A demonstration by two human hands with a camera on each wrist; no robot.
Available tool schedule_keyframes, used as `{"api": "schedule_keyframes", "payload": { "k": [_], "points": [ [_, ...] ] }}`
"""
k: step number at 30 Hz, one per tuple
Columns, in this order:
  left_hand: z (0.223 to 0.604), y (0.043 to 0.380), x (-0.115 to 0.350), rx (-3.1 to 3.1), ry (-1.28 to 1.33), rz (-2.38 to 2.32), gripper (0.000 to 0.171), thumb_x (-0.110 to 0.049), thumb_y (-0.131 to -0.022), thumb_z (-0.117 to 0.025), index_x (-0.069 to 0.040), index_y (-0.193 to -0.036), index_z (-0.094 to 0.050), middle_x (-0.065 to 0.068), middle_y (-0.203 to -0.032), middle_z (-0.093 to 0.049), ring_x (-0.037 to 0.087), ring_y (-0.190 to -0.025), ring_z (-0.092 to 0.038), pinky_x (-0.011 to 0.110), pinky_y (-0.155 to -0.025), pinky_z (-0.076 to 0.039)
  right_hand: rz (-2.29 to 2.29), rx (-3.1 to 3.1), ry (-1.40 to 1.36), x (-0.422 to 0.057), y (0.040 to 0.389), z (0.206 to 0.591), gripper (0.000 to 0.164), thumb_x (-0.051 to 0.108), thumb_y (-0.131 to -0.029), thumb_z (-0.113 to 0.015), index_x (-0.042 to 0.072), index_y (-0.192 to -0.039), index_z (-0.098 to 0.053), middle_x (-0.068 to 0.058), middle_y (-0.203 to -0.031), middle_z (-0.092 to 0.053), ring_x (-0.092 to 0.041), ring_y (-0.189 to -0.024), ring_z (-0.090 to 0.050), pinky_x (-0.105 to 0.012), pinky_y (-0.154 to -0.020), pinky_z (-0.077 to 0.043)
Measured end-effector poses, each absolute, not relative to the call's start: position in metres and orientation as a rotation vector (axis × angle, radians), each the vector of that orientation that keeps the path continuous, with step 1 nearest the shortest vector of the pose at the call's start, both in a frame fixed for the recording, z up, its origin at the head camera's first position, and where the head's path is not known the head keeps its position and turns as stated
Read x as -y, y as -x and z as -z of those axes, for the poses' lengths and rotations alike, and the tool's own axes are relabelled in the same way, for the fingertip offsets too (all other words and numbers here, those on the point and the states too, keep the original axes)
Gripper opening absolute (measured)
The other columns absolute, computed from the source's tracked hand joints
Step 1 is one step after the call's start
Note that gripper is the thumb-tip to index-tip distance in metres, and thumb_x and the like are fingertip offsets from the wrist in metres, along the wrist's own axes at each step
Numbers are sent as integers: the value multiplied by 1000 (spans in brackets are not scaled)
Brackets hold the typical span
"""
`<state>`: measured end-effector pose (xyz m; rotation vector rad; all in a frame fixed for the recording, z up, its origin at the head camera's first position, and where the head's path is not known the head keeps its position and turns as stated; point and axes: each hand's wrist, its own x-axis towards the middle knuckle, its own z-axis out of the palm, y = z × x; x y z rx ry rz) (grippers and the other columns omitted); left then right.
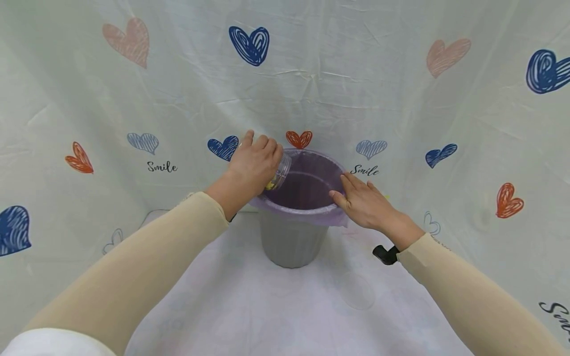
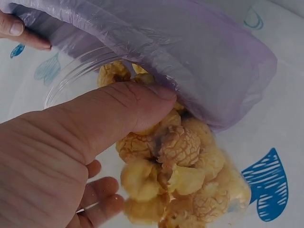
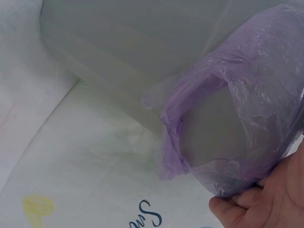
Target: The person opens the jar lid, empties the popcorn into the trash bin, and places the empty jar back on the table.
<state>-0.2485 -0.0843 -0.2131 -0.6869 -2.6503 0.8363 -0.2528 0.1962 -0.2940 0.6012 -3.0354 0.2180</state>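
Note:
My left hand [image 1: 255, 165] grips a clear plastic jar [image 1: 281, 170] tipped over the left rim of a grey trash can [image 1: 291, 242]. Caramel-coloured popcorn [image 2: 178, 147] fills much of the jar in the left wrist view, with the thumb across its side. A thin purple trash bag [image 1: 311, 168] lines the can and folds over its rim. On the opposite side, my right hand [image 1: 367, 202] holds the rim, thumb over the inner side and fingers along the outside. The right wrist view shows those fingertips [image 3: 223, 209] against the bag; the thumb is hidden there.
A clear round disc [image 1: 357, 291], perhaps a lid, lies on the white floor covering to the right of the can. White cloth [image 1: 187, 84] printed with hearts and "Smile" hangs behind and on both sides.

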Motion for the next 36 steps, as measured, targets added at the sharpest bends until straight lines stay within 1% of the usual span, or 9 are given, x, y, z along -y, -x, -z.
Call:
{"api": "schedule_keyframes", "payload": {
  "k": [6, 14, 16, 21, 23, 31, 36],
  "points": [
    [214, 248, 84, 2642, 680, -851, 68, -24, -93, -59, -4, -150, -28, 15, -148, -39, 35, -137, -36, 57, -118, -23, -225, 3033, -601, -196, 252, 294, 85, 64, -99, -20, -2, -154, -17, -20, -162, -15, -35, -150, -15, -64, -117, -12],
    [214, 247, 84, 2639, 677, -856, 70, -26, -92, -62, -4, -150, -29, 14, -147, -40, 34, -136, -37, 56, -118, -24, -232, 3025, -600, -196, 252, 294, 85, 63, -100, -21, -2, -154, -18, -20, -162, -16, -36, -150, -16, -64, -117, -14],
    [214, 247, 84, 2639, 679, -855, 69, -26, -93, -60, -4, -150, -29, 14, -147, -40, 34, -136, -37, 56, -118, -23, -233, 3024, -600, -196, 252, 294, 85, 63, -100, -21, -2, -154, -18, -20, -162, -16, -36, -150, -16, -64, -117, -13],
    [213, 246, 83, 2647, 695, -859, 68, -26, -94, -60, -7, -151, -29, 13, -149, -39, 32, -138, -35, 59, -119, -19, -242, 3029, -603, -196, 252, 295, 85, 63, -100, -21, -2, -154, -17, -20, -162, -15, -36, -150, -15, -64, -117, -12],
    [213, 246, 82, 2646, 705, -869, 70, -25, -92, -62, -7, -151, -29, 13, -149, -39, 32, -139, -34, 60, -119, -17, -244, 3031, -604, -197, 252, 295, 85, 64, -100, -21, -2, -154, -17, -19, -162, -15, -36, -150, -14, -63, -117, -12],
    [214, 245, 79, 2630, 707, -930, 73, -25, -90, -65, -9, -152, -29, 13, -150, -38, 32, -139, -33, 62, -118, -15, -250, 3034, -602, -196, 253, 295, 85, 64, -99, -20, -2, -154, -17, -19, -162, -14, -35, -151, -14, -63, -118, -12],
    [215, 244, 72, 2629, 728, -1005, 70, -24, -93, -61, -13, -153, -28, 9, -154, -34, 31, -143, -28, 66, -117, -8, -261, 3032, -605, -197, 253, 295, 86, 64, -99, -21, -2, -154, -17, -20, -162, -15, -35, -150, -14, -63, -118, -12]
  ]
}}
